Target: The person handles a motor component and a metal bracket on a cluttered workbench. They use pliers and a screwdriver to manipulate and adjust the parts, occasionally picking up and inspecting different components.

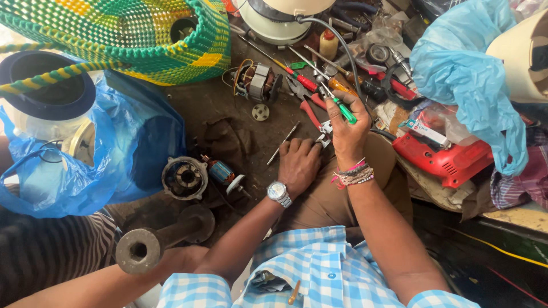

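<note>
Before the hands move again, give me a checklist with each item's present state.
1. Right hand grips the green-handled screwdriver: ok.
2. Left hand rests flat on the workbench, holding nothing: ok.
3. Small metal part lies between the two hands: ok; whether it is pinned firmly, cannot tell.
4. Screwdriver tip seated on the part: cannot tell, the hand hides it.
5. Room around the hands: not ok, red-handled pliers and other tools crowd close.
6. Thin metal rod lies apart from the left hand: ok.

A repair workshop — screwdrivers (pixel 334 94), pliers (pixel 305 100), motor parts (pixel 257 81) (all scattered) crowd the bench (pixel 211 108).
</note>
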